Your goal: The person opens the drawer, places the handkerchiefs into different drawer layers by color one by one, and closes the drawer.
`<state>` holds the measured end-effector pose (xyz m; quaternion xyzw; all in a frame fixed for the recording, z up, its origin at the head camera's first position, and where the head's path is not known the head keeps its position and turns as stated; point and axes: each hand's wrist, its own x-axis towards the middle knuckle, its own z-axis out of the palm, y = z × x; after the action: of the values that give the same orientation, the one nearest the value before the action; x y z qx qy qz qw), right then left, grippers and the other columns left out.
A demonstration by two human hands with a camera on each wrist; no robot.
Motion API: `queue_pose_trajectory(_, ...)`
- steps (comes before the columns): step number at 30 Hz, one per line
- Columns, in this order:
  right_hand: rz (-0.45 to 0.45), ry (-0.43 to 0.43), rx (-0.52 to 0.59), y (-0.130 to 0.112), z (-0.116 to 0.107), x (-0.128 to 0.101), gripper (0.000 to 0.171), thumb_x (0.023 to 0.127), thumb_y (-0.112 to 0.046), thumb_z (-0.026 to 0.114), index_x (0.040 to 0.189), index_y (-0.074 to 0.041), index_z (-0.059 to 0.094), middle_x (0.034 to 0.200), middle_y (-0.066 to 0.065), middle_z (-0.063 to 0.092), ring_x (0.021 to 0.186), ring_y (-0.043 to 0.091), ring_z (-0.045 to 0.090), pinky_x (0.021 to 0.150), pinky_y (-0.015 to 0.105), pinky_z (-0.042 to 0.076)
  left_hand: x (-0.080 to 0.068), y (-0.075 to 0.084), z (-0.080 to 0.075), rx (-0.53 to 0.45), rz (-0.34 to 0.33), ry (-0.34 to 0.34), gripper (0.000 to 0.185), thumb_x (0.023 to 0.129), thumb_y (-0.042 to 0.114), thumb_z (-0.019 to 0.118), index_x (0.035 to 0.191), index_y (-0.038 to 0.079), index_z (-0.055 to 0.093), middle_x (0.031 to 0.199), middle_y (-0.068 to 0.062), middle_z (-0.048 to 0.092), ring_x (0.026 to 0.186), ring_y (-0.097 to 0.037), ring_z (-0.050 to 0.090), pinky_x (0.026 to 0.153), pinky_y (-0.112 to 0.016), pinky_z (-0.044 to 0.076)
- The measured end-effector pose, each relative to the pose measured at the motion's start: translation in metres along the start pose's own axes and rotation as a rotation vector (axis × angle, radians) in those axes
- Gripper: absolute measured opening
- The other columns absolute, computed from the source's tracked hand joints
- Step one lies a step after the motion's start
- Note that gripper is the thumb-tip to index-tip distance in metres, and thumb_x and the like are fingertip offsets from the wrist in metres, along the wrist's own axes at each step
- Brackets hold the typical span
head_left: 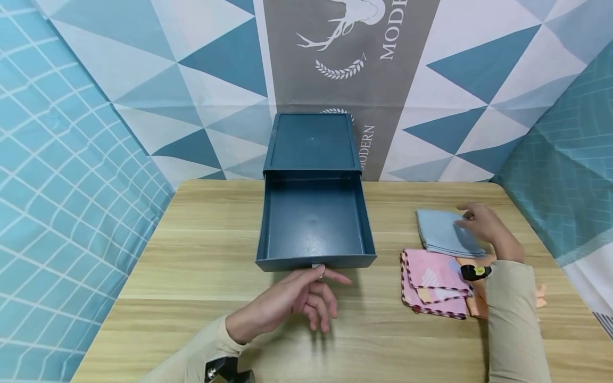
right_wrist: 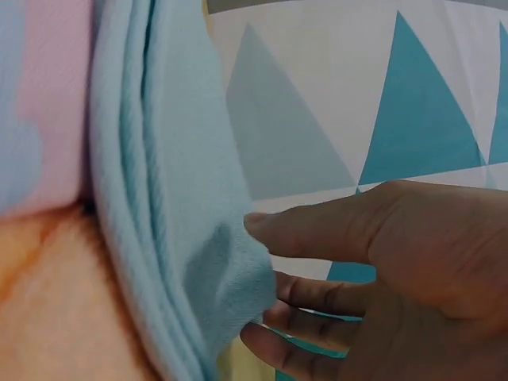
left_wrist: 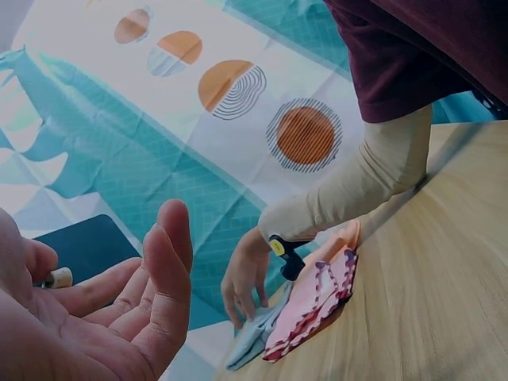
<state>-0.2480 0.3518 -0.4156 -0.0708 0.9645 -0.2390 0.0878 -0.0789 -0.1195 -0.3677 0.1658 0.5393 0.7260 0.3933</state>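
A dark blue box (head_left: 312, 141) stands at the back of the table with its drawer (head_left: 313, 223) pulled out, showing a bare inside. My left hand (head_left: 297, 300) is at the drawer's front, pinching the small pale knob (left_wrist: 59, 278) between thumb and index finger; the other fingers curl loosely. On the right, my right hand (head_left: 483, 226) is at the far right edge of a folded light blue towel (head_left: 442, 231). In the right wrist view its thumb and fingers stand apart around the towel's edge, the fingertips partly behind it. Firm contact cannot be made out.
A folded pink towel (head_left: 433, 276) with a checked border lies in front of the blue one. An orange towel (head_left: 476, 306) is partly under my right forearm. Patterned cloth (head_left: 215, 64) hangs behind the wooden table (head_left: 201, 255) and along both sides.
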Motion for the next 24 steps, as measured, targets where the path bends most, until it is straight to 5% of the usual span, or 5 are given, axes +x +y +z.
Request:
queue_pose_trajectory(16,0.050,0.016,-0.019,0.0081,-0.0016,-0.0008,0.030,0.096,-0.009,0.058,0.116,0.013,0.052,0.121,0.041,0.049,0.109,0.054,0.048,0.086,0.064,0.042,0.0002,-0.0010,0.0013,0.000,0.015,-0.010,0.053,0.109,0.042,0.028,0.141,0.006,0.051,0.091,-0.007,0.068,0.071,-0.016,0.070,0.059,-0.027,0.053)
queue_pose_trajectory(24,0.050,0.071,0.007,0.0043,-0.0013,-0.0024,0.028,0.101,-0.009,0.050,0.122,0.008,0.047,0.128,0.039,0.044,0.106,0.050,0.044,0.084,0.064,0.040,0.0010,-0.0013,0.0012,0.005,0.001,0.000,0.057,0.109,0.044,0.029,0.143,0.002,0.048,0.091,-0.007,0.068,0.071,-0.016,0.069,0.058,-0.026,0.053)
